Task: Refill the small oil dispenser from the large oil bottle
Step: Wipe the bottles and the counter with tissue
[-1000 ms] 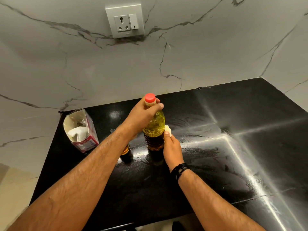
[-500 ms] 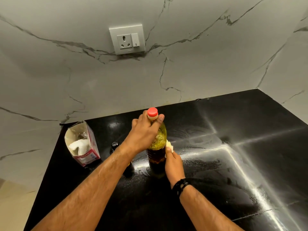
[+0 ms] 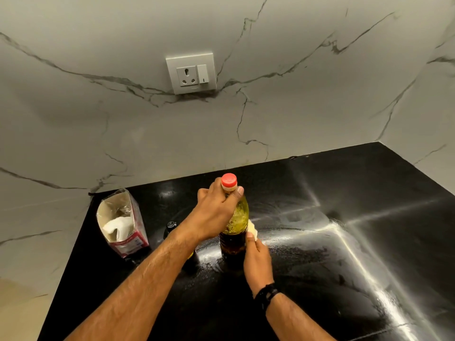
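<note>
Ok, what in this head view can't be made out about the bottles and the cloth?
- Small oil dispenser: only its dark top shows; the left forearm covers the body and fill level.
- Large oil bottle: the left hand hides the neck.
- Pale wad at the right hand: mostly hidden, material unclear.
- Carton: print too small.

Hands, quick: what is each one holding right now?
Left hand: closed around the neck of the large oil bottle, below its red cap.
Right hand: pressing a pale cloth against the bottle's side.
</note>
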